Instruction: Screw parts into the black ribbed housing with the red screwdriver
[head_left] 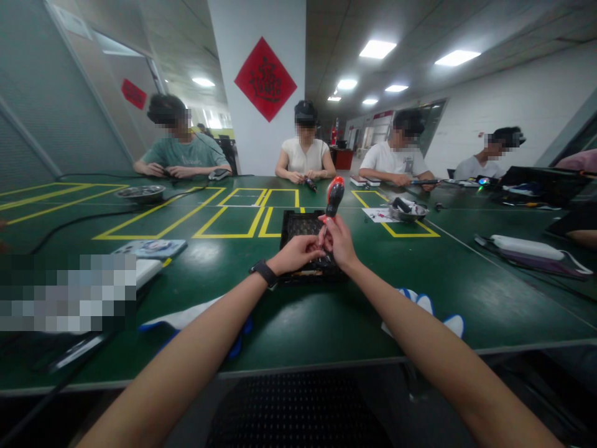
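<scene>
Both hands meet over a flat black tray (298, 225) mid-table — the right hand (342, 241) grips a red-and-black-handled screwdriver (333, 198) held upright, the left hand (298, 253) pinches near its shaft.

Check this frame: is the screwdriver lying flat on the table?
No, the screwdriver stands upright over the black tray, held by the right hand.

A green table (354, 323) marked with yellow tape rectangles (224, 218) carries a black tray (298, 227) at its middle, white-and-blue gloves (433, 311) near the front edge, and metal bowls (140, 193) toward the far side.
</scene>
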Demonstrator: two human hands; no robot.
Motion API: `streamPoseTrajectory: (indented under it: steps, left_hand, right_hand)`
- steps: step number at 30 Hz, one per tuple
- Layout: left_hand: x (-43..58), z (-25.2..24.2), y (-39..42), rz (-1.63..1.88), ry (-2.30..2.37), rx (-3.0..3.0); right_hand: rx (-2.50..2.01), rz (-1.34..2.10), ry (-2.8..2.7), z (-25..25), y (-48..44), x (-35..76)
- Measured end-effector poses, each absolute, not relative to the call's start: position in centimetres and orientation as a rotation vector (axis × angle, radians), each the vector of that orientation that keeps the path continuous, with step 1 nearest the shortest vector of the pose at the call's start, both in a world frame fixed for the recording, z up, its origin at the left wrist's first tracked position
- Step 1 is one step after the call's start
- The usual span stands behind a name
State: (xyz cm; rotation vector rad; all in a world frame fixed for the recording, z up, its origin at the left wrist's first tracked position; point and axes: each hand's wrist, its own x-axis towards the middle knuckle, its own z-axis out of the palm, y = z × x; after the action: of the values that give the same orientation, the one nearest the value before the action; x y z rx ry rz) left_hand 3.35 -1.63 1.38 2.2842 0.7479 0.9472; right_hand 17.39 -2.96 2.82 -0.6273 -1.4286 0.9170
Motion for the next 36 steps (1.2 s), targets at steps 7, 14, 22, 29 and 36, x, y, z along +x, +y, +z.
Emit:
streamPoseTrajectory:
  steps: [7,14,22,29,36]
  left_hand:
    - [3.28,1.55,-1.62,0.918,0.708,2.280]
    - [3.45,1.22,-1.41,0.952,0.797,2.165]
    - [3.25,1.25,-1.23,0.899,0.764,2.167]
    - [3.26,1.33,-1.29,0.894,0.705,2.255]
    - [3.38,1.13,-1.27,0.954,0.796,2.254]
  right_hand:
    - [-0.633,0.928,-1.400,2.69,-2.86,17.48]
    - [-0.661,0.821,-1.368,2.75,-2.93,17.35]
    - [-0.659,0.810,-1.390,2.83,-3.03,17.34]
    - [-0.601,0.926,-1.403,2.71,-2.92,17.48]
    - [-0.636,0.873,-1.410,2.74,-2.93,17.36]
